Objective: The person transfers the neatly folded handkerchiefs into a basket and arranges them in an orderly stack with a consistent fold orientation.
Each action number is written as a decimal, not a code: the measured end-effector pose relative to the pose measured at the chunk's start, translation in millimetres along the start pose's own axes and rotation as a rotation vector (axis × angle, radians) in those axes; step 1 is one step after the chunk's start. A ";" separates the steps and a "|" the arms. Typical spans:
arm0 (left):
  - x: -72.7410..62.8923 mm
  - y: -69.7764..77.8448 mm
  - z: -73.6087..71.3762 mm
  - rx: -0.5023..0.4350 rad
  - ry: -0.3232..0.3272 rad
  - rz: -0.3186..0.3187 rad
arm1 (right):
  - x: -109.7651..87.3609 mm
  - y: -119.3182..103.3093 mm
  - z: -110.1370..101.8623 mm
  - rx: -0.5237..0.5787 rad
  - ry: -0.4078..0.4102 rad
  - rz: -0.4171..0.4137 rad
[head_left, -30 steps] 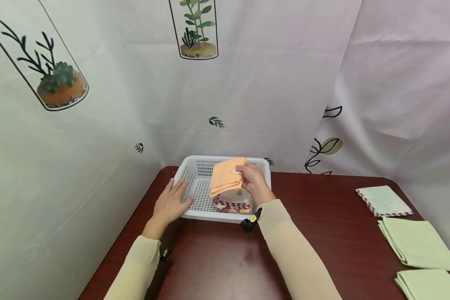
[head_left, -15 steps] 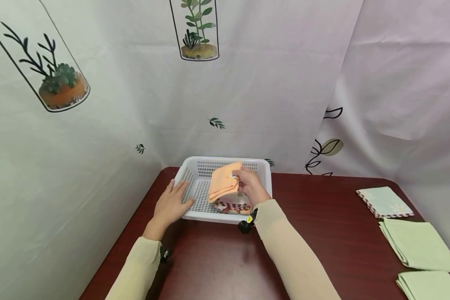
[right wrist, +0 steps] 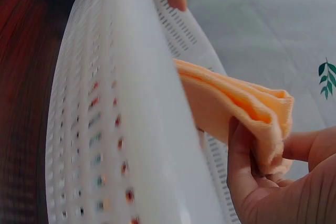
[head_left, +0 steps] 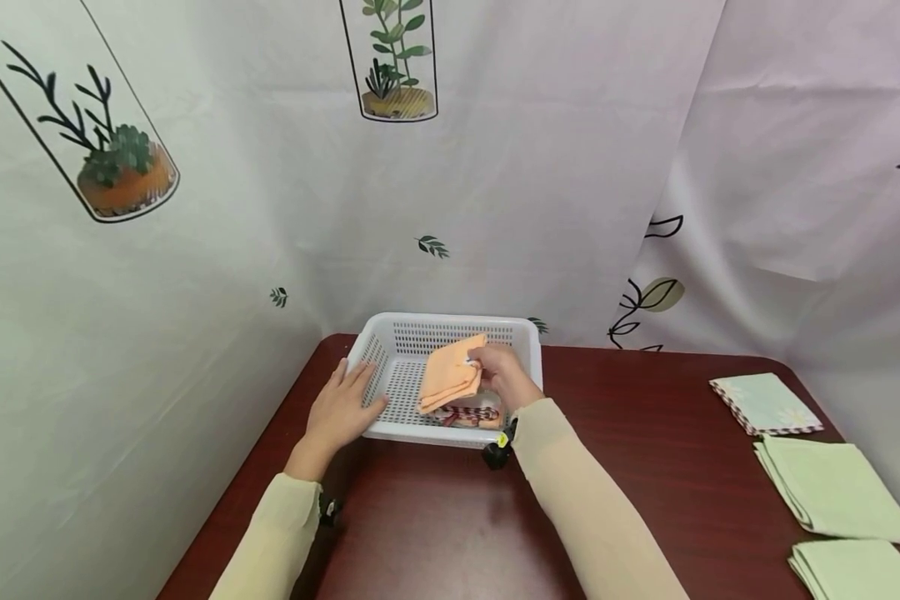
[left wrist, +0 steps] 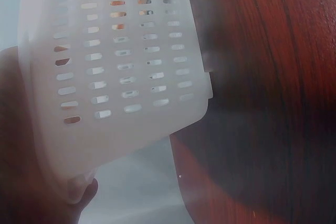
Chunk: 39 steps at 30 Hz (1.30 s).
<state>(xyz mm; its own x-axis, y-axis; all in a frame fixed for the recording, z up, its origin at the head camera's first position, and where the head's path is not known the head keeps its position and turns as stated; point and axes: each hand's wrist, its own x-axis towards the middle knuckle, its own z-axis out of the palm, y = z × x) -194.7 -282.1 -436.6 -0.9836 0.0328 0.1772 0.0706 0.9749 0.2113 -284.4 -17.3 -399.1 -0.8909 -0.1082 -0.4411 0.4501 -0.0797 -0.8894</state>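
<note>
My right hand (head_left: 500,372) pinches a folded orange cloth (head_left: 448,373) by its right edge, thumb and fingers on its layers in the right wrist view (right wrist: 233,98). The cloth is tilted inside a white perforated plastic basket (head_left: 450,437). Beneath it lies a stack of folded cloths, the top one pale with a dark red checked edge (head_left: 468,413), mostly hidden by the orange cloth and the hand. With fingers spread and straight, my left hand (head_left: 342,406) rests on the basket's left rim. The basket's slotted wall (left wrist: 121,66) fills much of the left wrist view.
On the right of the dark red table (head_left: 615,450) lie a pale blue cloth (head_left: 768,402) with checked edging and two folded light green cloths, one (head_left: 836,487) behind the other (head_left: 862,571). A white printed curtain (head_left: 495,200) stands close behind the basket and along the left.
My right hand has lowered the orange cloth further into the basket, over the stack, covering more of the pale cloth. The left hand stays on the rim.
</note>
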 end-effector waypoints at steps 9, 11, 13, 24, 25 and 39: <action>-1.6 -1.5 -1.0 -0.006 -0.008 -0.010 | -2.1 2.5 -11.2 -0.135 0.037 -0.024; -1.0 -1.6 -1.3 -0.003 -0.009 -0.012 | -2.7 1.1 -12.9 -0.169 0.035 -0.036; -0.4 -1.7 -1.4 -0.005 -0.006 -0.012 | -3.4 -0.3 -14.8 -0.214 0.030 -0.051; 1.1 -0.9 -0.9 -0.011 -0.015 -0.014 | -17.6 -10.0 -31.3 -0.201 0.002 -0.082; 1.3 -0.8 -1.0 -0.011 -0.013 -0.012 | -19.5 -10.8 -33.5 -0.199 0.005 -0.086; 3.0 0.1 -0.4 -0.010 -0.001 -0.013 | -40.6 -21.4 -62.7 -0.295 0.017 -0.188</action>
<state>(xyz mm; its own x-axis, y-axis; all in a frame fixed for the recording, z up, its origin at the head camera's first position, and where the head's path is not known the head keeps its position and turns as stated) -197.6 -282.1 -435.7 -0.9846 0.0201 0.1736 0.0593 0.9729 0.2234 -261.6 51.0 -369.6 -0.9585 -0.1026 -0.2658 0.2429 0.1937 -0.9505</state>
